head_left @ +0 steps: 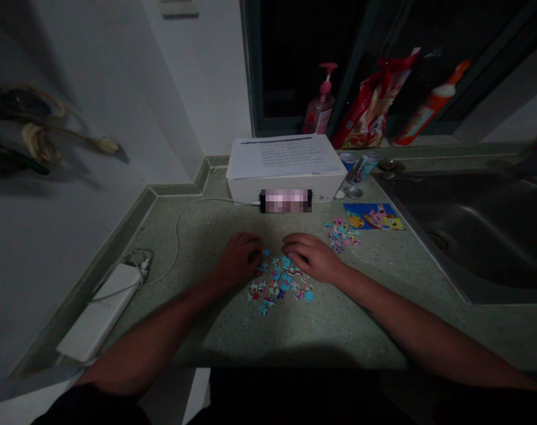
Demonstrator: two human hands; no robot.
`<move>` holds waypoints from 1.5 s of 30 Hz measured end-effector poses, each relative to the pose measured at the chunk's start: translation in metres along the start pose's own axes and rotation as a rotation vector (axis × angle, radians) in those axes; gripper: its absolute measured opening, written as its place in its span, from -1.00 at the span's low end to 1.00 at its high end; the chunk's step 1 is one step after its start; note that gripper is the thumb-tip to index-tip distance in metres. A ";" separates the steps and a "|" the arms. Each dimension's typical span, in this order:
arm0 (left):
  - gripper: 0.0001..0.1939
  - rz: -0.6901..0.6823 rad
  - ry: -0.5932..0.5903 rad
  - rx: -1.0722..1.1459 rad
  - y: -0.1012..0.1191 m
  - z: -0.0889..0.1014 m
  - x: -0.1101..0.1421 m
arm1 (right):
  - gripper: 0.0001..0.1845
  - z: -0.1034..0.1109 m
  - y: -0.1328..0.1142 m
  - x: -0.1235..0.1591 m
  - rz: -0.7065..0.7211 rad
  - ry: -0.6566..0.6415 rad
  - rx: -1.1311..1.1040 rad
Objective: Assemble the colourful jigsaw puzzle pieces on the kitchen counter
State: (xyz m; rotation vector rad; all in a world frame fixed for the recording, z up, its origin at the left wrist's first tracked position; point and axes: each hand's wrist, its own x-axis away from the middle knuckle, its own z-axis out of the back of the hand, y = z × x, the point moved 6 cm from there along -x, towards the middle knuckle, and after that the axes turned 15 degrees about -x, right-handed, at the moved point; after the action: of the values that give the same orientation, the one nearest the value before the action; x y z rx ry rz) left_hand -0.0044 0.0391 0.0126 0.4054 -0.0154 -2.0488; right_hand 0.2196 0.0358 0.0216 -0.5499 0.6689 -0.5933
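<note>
In a dim room, a speckled green counter (219, 330) runs between a pale wall (175, 88) and a metal sink (494, 236). Puzzle pieces (285, 278) lie loose between the 2 hands, palms inward. The left hand (239, 260) curls; whether its fingers grip a piece, I cannot tell. The right hand (315, 257) reaches in, thumb and fingers apart.

Blue and multicoloured puzzle pieces (286, 278), speckled green counter (233, 333)
</note>
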 end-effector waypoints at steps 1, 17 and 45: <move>-0.90 0.002 0.001 -0.003 0.000 0.000 0.000 | -0.74 -0.002 -0.004 -0.001 0.017 -0.024 -0.002; -0.75 0.006 0.034 -0.009 0.000 0.003 0.001 | -0.63 -0.026 -0.025 -0.010 0.038 -0.199 0.138; -0.80 -0.049 0.022 0.012 0.006 0.002 0.002 | -0.59 0.005 0.027 -0.009 -0.115 -0.073 0.199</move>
State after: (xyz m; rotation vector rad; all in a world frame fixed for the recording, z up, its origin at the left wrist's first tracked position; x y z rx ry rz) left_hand -0.0003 0.0341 0.0152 0.4398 -0.0046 -2.0933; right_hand 0.2260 0.0619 0.0112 -0.4240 0.5045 -0.7356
